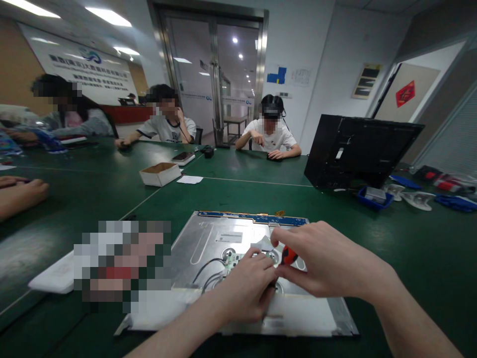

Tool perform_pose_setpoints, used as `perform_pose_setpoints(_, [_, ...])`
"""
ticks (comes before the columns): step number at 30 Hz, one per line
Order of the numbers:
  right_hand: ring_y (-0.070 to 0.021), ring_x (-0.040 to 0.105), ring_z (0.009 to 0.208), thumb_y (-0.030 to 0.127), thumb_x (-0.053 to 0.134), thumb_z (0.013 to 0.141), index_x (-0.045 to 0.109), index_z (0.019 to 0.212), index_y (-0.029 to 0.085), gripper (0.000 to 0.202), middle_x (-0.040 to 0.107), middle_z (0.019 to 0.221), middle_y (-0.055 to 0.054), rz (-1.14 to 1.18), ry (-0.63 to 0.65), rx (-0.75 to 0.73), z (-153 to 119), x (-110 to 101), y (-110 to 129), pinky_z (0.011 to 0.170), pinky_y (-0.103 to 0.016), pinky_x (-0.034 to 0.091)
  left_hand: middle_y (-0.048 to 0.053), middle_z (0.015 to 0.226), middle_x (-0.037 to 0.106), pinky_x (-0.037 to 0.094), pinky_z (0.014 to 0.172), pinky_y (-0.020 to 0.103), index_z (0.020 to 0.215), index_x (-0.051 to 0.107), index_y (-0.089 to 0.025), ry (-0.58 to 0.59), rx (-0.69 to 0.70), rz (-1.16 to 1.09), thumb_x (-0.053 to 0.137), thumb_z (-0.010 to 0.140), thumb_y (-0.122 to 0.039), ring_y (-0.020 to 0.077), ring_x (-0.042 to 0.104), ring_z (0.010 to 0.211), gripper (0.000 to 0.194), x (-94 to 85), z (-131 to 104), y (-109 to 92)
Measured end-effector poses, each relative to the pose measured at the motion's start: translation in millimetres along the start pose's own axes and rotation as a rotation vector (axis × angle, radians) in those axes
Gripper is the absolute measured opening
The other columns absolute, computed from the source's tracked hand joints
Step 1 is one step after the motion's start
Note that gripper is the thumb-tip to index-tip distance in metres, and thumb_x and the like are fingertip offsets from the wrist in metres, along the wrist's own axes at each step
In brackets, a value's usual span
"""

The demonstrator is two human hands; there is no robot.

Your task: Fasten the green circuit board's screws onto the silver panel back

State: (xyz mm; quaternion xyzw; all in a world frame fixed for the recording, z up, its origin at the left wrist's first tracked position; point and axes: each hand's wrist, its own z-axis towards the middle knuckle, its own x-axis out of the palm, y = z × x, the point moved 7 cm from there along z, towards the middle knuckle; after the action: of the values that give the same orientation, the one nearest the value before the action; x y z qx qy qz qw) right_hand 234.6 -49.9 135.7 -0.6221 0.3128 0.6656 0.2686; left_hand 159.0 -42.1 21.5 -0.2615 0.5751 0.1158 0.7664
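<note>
A silver metal panel (208,243) lies flat on the green table, with a blue circuit strip (253,218) along its far edge. Near its middle, a small green circuit board (233,259) with black wires is partly covered by my left hand (248,283). The fingers of that hand are bent together over the board's right side; what they hold, if anything, is hidden. My right hand (316,261) grips a red and black screwdriver handle (288,255) between thumb and fingers, just right of my left fingertips. The tool's tip cannot be made out.
A black monitor housing (357,149) stands at the right, beside a blue tray (376,201). A white open box (160,175) and a paper (190,179) lie beyond the panel. Several people sit around the table (246,196); another person's hand (26,196) rests at the left.
</note>
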Motion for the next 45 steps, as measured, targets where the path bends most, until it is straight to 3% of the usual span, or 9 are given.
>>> perform_pose_setpoints(4, [-0.0186, 0.062, 0.068, 0.041, 0.051, 0.091, 0.057, 0.1, 0.024, 0.019, 0.067, 0.075, -0.001, -0.059, 0.007, 0.049, 2.3, 2.9, -4.7, 0.056, -0.027, 0.031, 0.005, 0.098, 0.064, 0.034, 0.097, 0.043, 0.085, 0.059, -0.02, -0.003, 0.002, -0.002, 0.056, 0.078, -0.017, 0.0235, 0.057, 0.093, 0.008, -0.7, -0.5, -0.1])
perform_pose_setpoints(11, [-0.0164, 0.059, 0.066, 0.024, 0.053, 0.085, 0.054, 0.098, 0.022, 0.013, 0.067, 0.082, -0.001, -0.006, -0.005, -0.015, -1.3, -1.8, 2.3, 0.055, -0.027, 0.031, 0.006, 0.098, 0.064, 0.034, 0.096, 0.043, 0.092, 0.059, -0.02, -0.005, 0.018, -0.019, 0.055, 0.077, -0.016, 0.0242, 0.057, 0.094, 0.016, 0.6, -0.2, 0.1])
perform_pose_setpoints(17, [-0.0187, 0.06, 0.065, 0.036, 0.051, 0.09, 0.055, 0.1, 0.024, 0.016, 0.067, 0.074, -0.001, -0.068, 0.013, 0.041, 0.4, 1.9, -3.5, 0.054, -0.027, 0.029, 0.005, 0.097, 0.064, 0.034, 0.096, 0.044, 0.088, 0.059, -0.02, -0.006, 0.008, -0.01, 0.055, 0.079, -0.018, 0.0241, 0.057, 0.094, 0.01, 0.1, -0.6, 0.4])
perform_pose_setpoints(23, [-0.0167, 0.059, 0.066, 0.024, 0.055, 0.084, 0.054, 0.101, 0.022, 0.017, 0.068, 0.083, -0.001, -0.008, -0.007, -0.01, -1.8, -1.5, 1.1, 0.054, -0.027, 0.029, 0.005, 0.098, 0.064, 0.034, 0.095, 0.043, 0.092, 0.058, -0.02, 0.008, 0.006, -0.003, 0.055, 0.08, -0.019, 0.024, 0.057, 0.094, 0.012, 1.0, 0.1, 0.0])
perform_pose_setpoints(29, [-0.019, 0.061, 0.067, 0.035, 0.055, 0.088, 0.055, 0.102, 0.023, 0.018, 0.068, 0.077, -0.001, -0.056, 0.005, 0.03, -0.1, 1.4, -2.8, 0.054, -0.027, 0.029, 0.005, 0.098, 0.065, 0.034, 0.093, 0.043, 0.089, 0.059, -0.02, 0.011, -0.018, -0.036, 0.055, 0.077, -0.016, 0.0237, 0.057, 0.093, 0.013, -1.3, 1.1, 0.7])
perform_pose_setpoints(35, [-0.0168, 0.06, 0.066, 0.025, 0.055, 0.086, 0.054, 0.103, 0.023, 0.017, 0.068, 0.083, 0.0, -0.035, -0.015, 0.014, 0.1, 0.2, -2.2, 0.054, -0.027, 0.031, 0.005, 0.097, 0.065, 0.034, 0.094, 0.042, 0.088, 0.06, -0.019, 0.01, -0.003, -0.03, 0.055, 0.078, -0.016, 0.0229, 0.058, 0.094, 0.011, 1.7, 1.8, 1.7])
perform_pose_setpoints(38, [-0.0184, 0.062, 0.071, 0.03, 0.057, 0.086, 0.054, 0.105, 0.023, 0.021, 0.068, 0.084, -0.001, -0.031, -0.005, 0.016, 1.0, 1.7, -2.7, 0.055, -0.028, 0.032, 0.005, 0.1, 0.065, 0.033, 0.095, 0.042, 0.093, 0.06, -0.02, -0.005, -0.011, -0.023, 0.055, 0.079, -0.016, 0.0235, 0.058, 0.095, 0.016, 2.3, 2.2, 2.8])
perform_pose_setpoints(41, [-0.0198, 0.063, 0.069, 0.035, 0.054, 0.089, 0.055, 0.105, 0.024, 0.02, 0.068, 0.077, 0.0, -0.059, 0.008, 0.042, 2.1, 4.6, -5.5, 0.054, -0.028, 0.031, 0.004, 0.096, 0.066, 0.033, 0.096, 0.042, 0.087, 0.06, -0.02, -0.008, -0.015, -0.015, 0.055, 0.079, -0.015, 0.0227, 0.058, 0.092, 0.01, 3.1, 2.0, 3.5])
perform_pose_setpoints(45, [-0.0176, 0.06, 0.065, 0.026, 0.054, 0.087, 0.054, 0.102, 0.023, 0.016, 0.067, 0.078, 0.0, -0.046, -0.009, 0.021, 0.9, 3.3, -3.2, 0.053, -0.027, 0.029, 0.004, 0.096, 0.065, 0.033, 0.096, 0.042, 0.085, 0.059, -0.019, -0.007, 0.005, -0.014, 0.055, 0.081, -0.017, 0.0223, 0.058, 0.093, 0.006, 3.7, 1.6, 2.3])
